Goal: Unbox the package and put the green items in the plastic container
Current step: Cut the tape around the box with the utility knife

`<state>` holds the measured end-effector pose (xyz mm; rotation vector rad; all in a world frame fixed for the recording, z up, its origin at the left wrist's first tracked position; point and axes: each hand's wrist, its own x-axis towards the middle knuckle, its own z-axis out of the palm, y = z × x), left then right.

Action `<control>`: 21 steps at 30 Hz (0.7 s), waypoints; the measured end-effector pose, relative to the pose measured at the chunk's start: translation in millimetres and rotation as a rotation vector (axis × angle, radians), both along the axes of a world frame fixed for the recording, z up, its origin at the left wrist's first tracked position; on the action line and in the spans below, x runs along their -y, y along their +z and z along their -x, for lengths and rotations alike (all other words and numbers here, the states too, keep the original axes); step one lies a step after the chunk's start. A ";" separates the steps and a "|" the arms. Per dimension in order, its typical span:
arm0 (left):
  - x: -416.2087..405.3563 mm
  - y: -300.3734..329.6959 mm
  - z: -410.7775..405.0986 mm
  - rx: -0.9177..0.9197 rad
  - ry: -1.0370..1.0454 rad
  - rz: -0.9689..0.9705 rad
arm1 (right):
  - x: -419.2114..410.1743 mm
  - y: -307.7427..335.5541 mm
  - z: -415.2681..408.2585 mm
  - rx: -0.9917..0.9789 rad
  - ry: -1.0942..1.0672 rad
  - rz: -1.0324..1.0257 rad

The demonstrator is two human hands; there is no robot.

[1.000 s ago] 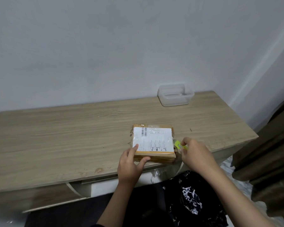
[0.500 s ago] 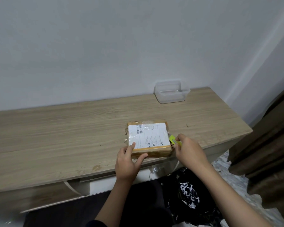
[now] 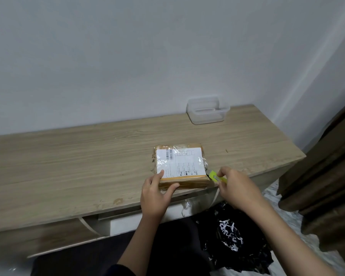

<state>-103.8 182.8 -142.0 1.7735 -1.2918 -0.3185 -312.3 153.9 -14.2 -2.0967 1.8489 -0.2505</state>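
So the parcel is a flat taped cardboard box with a white shipping label on top, sitting right at the near edge of the worktop, a bit right of the middle and nearly flush with the lip. The left hand clamps its near left corner: thumb up on the label, the other fingers curled against the near side face, so it's basically pinning the box down. The right hand is just off the parcel's near right corner, fingers pinched around a yellow-green utility knife, with the tip pointing left and slightly away, straight at that corner. Can't really tell if the blade is touching tape yet; it looks right at the edge. The thing that matters: the taped near side runs left to right along the worktop's edge, and the knife sits at its right end, so a cut would probably travel leftward toward the holding hand, and that thumb and those curled fingers are kind of in the line of fire. The clear plastic container is way off at the far edge toward the right corner, open-topped and looking empty, well apart from everything. Parcel isn't open yet.
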 end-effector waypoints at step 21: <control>2.5 0.8 -4.1 0.024 -0.036 -0.008 | 33.1 -9.7 -15.9 0.056 -0.010 0.128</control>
